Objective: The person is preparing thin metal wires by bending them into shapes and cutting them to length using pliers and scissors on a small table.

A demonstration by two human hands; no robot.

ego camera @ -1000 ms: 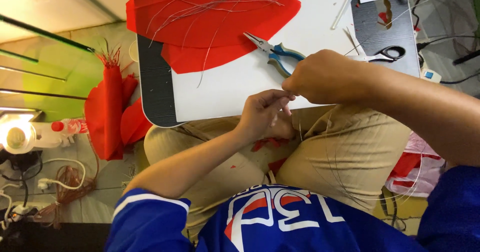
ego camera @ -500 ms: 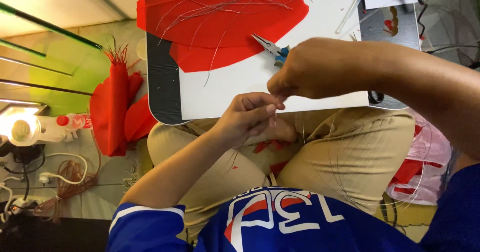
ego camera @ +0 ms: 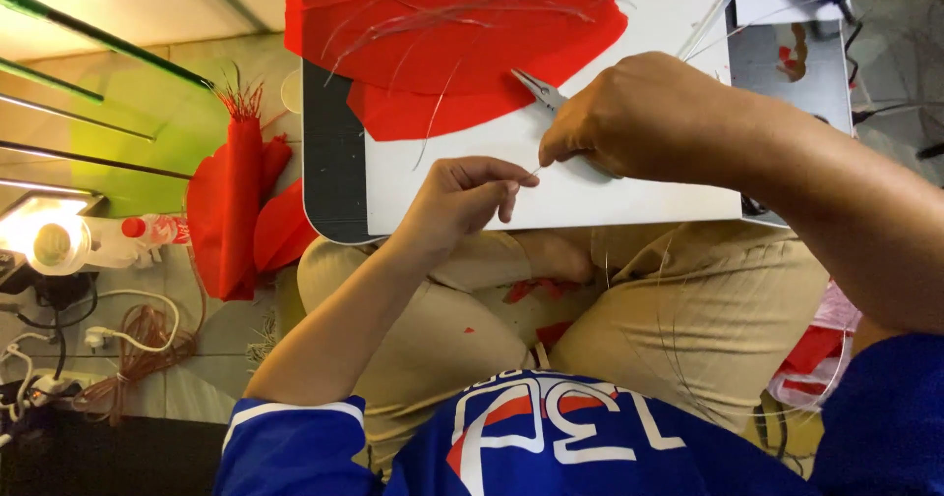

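Thin pale wire [ego camera: 536,172], taut between pinching left hand [ego camera: 462,201] and right hand [ego camera: 629,117] grips.

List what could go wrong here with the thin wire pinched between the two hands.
1. The thin clear wire is barely visible between the left hand and right hand; it could slip free.
2. Loose strands lie across the red translucent sheets; they may snag.
3. The metal pliers point out from under the right hand, a likely poke risk.

We see a white board [ego camera: 590,196] beneath both hands; red sheets [ego camera: 462,34] and pliers [ego camera: 539,88] lie beyond them.
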